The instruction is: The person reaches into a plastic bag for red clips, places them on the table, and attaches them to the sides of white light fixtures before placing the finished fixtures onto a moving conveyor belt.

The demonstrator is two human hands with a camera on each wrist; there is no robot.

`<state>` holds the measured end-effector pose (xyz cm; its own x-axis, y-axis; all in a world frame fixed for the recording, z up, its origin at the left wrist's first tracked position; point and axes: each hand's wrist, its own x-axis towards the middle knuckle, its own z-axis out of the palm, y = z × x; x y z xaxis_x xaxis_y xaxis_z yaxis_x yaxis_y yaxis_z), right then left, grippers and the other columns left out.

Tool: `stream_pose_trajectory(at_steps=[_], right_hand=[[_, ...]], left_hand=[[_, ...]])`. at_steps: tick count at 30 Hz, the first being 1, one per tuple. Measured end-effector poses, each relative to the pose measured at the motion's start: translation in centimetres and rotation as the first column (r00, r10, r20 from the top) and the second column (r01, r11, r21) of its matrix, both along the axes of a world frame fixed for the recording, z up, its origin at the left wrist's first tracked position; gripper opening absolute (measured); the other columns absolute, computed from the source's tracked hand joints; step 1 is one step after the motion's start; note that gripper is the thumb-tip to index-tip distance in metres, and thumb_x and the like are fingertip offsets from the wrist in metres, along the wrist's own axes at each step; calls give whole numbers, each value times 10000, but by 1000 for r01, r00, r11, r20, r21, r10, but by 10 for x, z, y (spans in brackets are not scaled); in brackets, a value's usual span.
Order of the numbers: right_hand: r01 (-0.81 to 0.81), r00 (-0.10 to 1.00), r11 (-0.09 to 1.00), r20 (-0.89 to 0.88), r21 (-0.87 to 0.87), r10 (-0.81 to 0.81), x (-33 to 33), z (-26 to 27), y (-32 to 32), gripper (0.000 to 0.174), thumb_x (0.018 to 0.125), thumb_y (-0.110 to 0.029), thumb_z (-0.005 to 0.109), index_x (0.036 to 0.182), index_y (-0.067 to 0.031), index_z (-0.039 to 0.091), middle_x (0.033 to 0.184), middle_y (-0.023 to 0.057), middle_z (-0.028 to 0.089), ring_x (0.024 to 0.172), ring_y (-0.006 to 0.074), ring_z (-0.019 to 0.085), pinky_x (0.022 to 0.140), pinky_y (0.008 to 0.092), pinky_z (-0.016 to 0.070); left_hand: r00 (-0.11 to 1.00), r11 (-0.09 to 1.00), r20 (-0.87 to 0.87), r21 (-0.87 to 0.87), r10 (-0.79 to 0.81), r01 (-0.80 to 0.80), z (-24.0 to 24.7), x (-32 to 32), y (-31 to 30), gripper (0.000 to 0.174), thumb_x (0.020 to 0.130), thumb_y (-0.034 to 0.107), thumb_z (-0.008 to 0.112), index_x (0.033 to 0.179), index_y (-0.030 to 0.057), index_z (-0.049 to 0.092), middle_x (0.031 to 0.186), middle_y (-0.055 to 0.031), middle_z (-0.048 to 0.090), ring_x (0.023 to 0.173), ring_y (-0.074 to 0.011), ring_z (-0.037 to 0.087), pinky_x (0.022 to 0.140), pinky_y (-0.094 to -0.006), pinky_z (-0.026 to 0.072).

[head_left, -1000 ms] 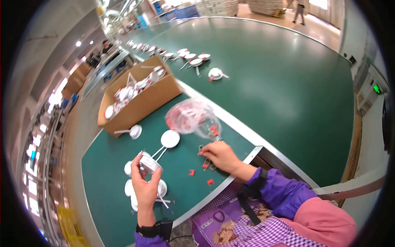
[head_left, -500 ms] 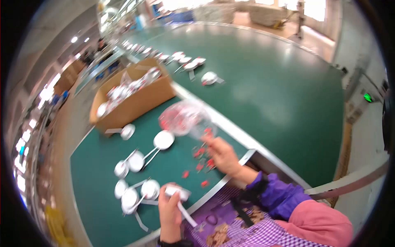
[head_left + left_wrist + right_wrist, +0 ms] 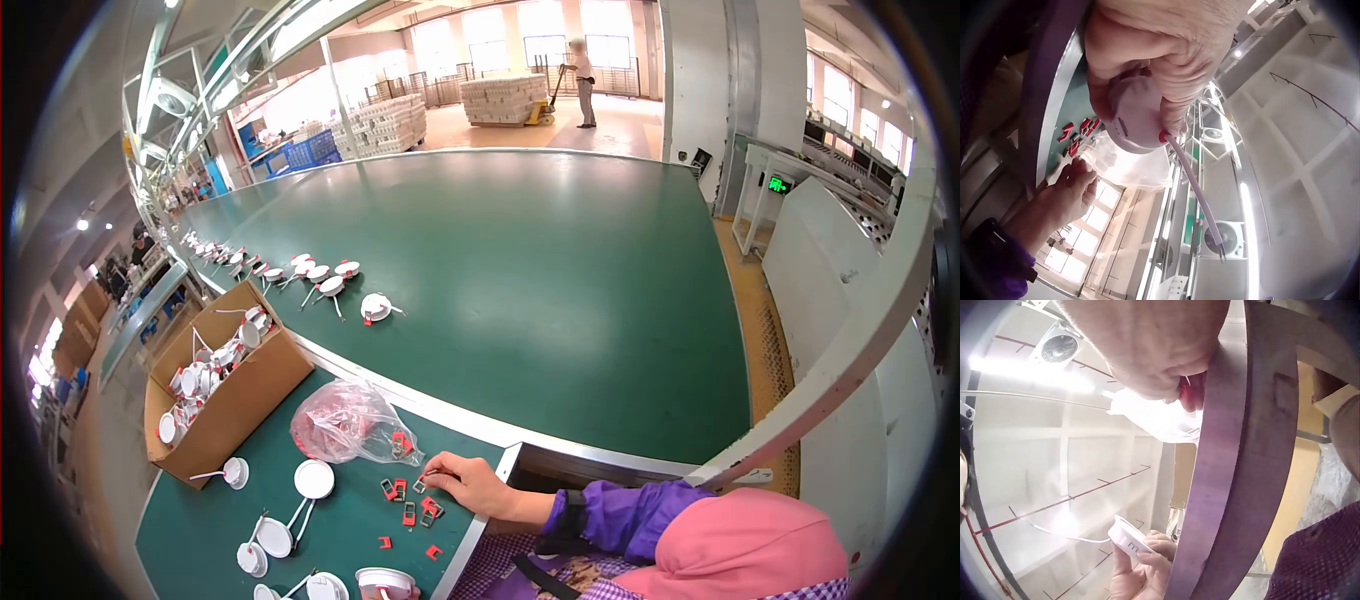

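Note:
A white round downlight (image 3: 1138,115) with a white cable (image 3: 1194,184) is gripped between thumb and fingers of my left hand (image 3: 1160,44). At the bottom edge of the head view that downlight shows, with the hand mostly out of frame. My right hand (image 3: 475,487) rests low at the table's front edge, thumb and index fingertip pinching a small red-and-metal clip (image 3: 419,486). More red-and-metal clips (image 3: 409,513) lie scattered beside its fingertips. Just beyond them is a clear plastic bag (image 3: 350,422) with red pieces inside.
Several downlights (image 3: 314,479) with cables lie on the green table at left. A cardboard box (image 3: 250,405) full of downlights stands behind them. Past a metal rail, a row of downlights (image 3: 332,287) lies on the wide green belt (image 3: 560,310). A person (image 3: 585,85) stands far back.
The head view has swung up and right. My left hand has brought the downlight toward my body. My right hand has moved from the bag's mouth back to the loose clips.

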<state>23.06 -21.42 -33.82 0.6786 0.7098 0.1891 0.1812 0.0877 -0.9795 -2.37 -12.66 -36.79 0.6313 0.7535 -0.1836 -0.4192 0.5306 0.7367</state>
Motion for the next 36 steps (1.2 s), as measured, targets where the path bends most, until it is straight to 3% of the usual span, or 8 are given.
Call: stream_pose_trajectory(at_steps=[2,6,12,23,24,25,31,36], right_hand=[[28,998,999,48,35,-29,1,0,1,162,851,-133,598,967,-23,577,834,87,619,756,151,586,692,266,456],[174,903,977,377,120,-207,3,-2,1,146,826,-134,618,908,-16,592,830,109,597,735,193,562,655,289,450],[75,991,996,110,57,-81,-1,0,1,146,827,-131,622,909,-14,590,774,108,600,674,169,553,629,285,448],[135,979,989,148,60,-142,-4,1,1,141,834,-127,619,921,-21,585,675,69,576,614,78,513,575,243,437],[125,983,992,135,24,-127,-4,3,1,131,835,-118,620,918,-21,588,670,53,579,623,64,516,575,232,438],[29,999,999,23,36,-30,-6,5,0,125,848,-99,608,938,-14,589,730,35,598,665,61,539,606,225,455],[-382,895,922,-223,66,387,-29,49,-8,121,843,-72,617,925,12,586,774,12,614,730,50,563,644,208,466],[-419,884,902,180,-102,431,-44,61,-16,118,806,-71,639,896,3,616,763,73,631,694,130,600,619,264,471]], left_hand=[[958,995,267,21,-102,100,3,0,-4,307,899,54,503,1198,10,447,1030,-106,556,911,-222,557,780,-320,484],[981,991,161,90,-112,98,15,6,-6,341,886,69,542,1209,21,441,1027,-100,567,902,-214,563,775,-334,490],[996,999,80,36,-33,30,13,7,-8,340,878,53,554,1200,25,447,1055,-116,570,927,-209,570,745,-327,502],[978,991,-159,36,134,-130,35,22,-24,366,861,0,541,1211,-39,441,1070,-132,558,906,-250,587,772,-300,493],[844,715,-483,673,231,190,42,23,-24,356,900,63,503,1220,-74,431,1108,-161,541,969,-276,567,830,-321,473],[977,983,-146,115,158,-142,43,35,-31,381,747,-13,607,1105,-20,477,996,-113,571,860,-210,594,753,-355,514],[957,949,-279,314,77,15,64,36,-39,283,761,-24,658,1024,-46,556,950,-74,614,842,-122,589,756,-255,480],[961,945,-268,328,75,18,76,36,-42,254,767,-3,665,1000,-39,572,911,-58,612,819,-103,582,727,-241,478]])
